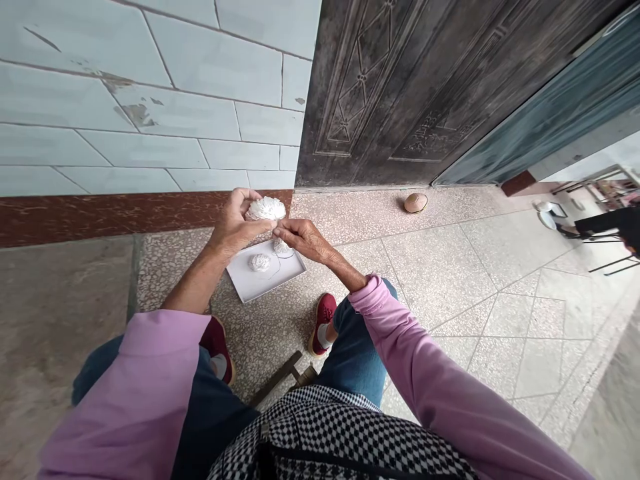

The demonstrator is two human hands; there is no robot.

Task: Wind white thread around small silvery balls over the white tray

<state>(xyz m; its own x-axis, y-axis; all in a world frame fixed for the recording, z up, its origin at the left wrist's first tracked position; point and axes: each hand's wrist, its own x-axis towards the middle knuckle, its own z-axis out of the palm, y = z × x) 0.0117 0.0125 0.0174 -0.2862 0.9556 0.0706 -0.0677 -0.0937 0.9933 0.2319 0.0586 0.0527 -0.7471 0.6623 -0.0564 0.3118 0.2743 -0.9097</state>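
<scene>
My left hand (235, 223) is closed round a white ball of wound thread (266, 209), held up in front of me. My right hand (300, 239) pinches at the ball's lower right edge, fingertips pressed together on what looks like a thread end. Below the hands a flat white tray (250, 283) lies on the terrazzo floor. It holds a smaller white thread ball (259, 262), a loose thread and a second small ball (281, 247) partly hidden behind my right hand.
A tiled wall with a red skirting (100, 217) runs on the left, and a dark metal door (400, 93) stands ahead. A small round tan object (415, 203) lies by the door. My red shoes (324, 321) and a wooden stool leg (280, 377) are below. Furniture stands at far right.
</scene>
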